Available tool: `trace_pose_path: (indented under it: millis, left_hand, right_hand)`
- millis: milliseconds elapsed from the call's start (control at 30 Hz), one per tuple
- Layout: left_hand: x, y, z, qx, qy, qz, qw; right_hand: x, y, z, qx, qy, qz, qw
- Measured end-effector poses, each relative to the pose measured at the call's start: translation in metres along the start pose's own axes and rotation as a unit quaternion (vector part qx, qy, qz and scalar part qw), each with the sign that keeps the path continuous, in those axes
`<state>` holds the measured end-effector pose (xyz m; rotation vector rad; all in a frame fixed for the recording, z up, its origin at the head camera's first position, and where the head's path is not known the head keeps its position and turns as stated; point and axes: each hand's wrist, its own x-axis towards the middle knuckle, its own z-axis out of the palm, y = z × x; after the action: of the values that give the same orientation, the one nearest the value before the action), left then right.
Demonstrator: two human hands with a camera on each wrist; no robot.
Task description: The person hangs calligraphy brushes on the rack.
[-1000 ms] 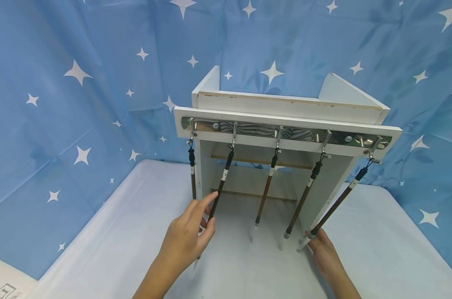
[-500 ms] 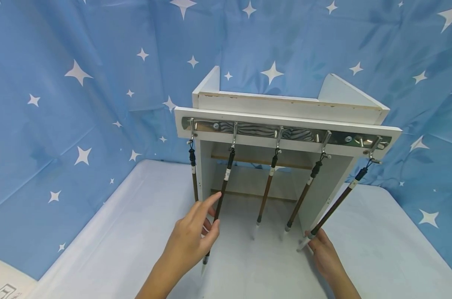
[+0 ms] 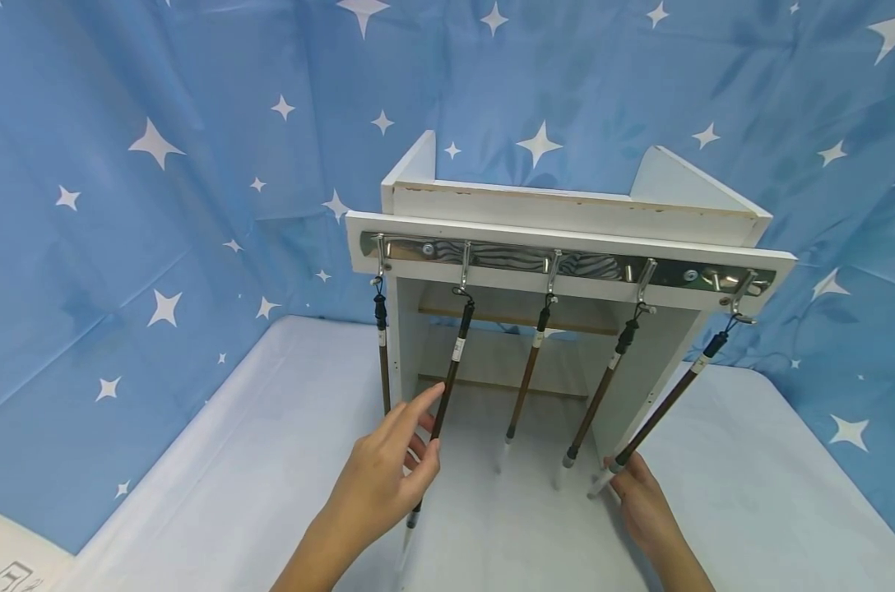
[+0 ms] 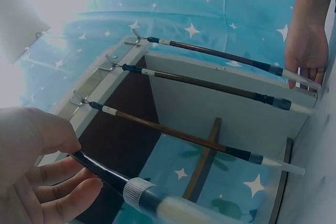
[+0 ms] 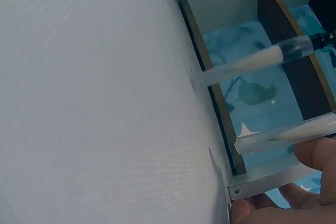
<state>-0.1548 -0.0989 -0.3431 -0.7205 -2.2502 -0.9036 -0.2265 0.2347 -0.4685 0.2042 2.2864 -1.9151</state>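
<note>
Several calligraphy brushes with dark handles and clear tip covers hang by loops from the hooks of a white wooden rack (image 3: 573, 215). My left hand (image 3: 381, 469) pinches the handle of the second brush from the left (image 3: 457, 352), its index finger reaching up along it. In the left wrist view, that brush's covered tip (image 4: 178, 208) points away from the hand, below the thumb. My right hand (image 3: 643, 506) holds the rack's right side panel (image 5: 270, 182) low down, thumb inside and fingers outside. The rightmost brush (image 3: 662, 407) hangs close by that thumb; whether they touch I cannot tell.
The leftmost brush (image 3: 383, 353) hangs beside my left hand, its lower part hidden behind it. Three more brushes, including the middle one (image 3: 529, 370), hang to the right. White cloth (image 3: 255, 460) lies beneath the rack; a blue star-patterned curtain (image 3: 218, 107) stands behind.
My left hand has moved slightly to the right, swinging the second brush's handle the same way. The fourth brush sways a little. My right hand stays where it was.
</note>
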Motion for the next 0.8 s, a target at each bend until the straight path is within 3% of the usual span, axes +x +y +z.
trace_pose_path:
  millis: [200,500,800]
  left_hand:
    - [0.0009,0.0007,-0.0009,-0.015,-0.002,0.004,0.9999]
    - [0.0013,0.0009,-0.002,-0.062,-0.021,-0.022,0.9976]
    - [0.0019,0.0015,-0.0028,-0.147,-0.049,-0.064,0.986]
  right_hand:
    - [0.0002,0.0001,0.0001,-0.013,0.004,-0.003,1.0]
    - [0.001,0.0017,-0.0007,-0.008,-0.002,-0.006,1.0]
    - [-0.001,0.001,0.0002,-0.005,-0.001,-0.01,1.0]
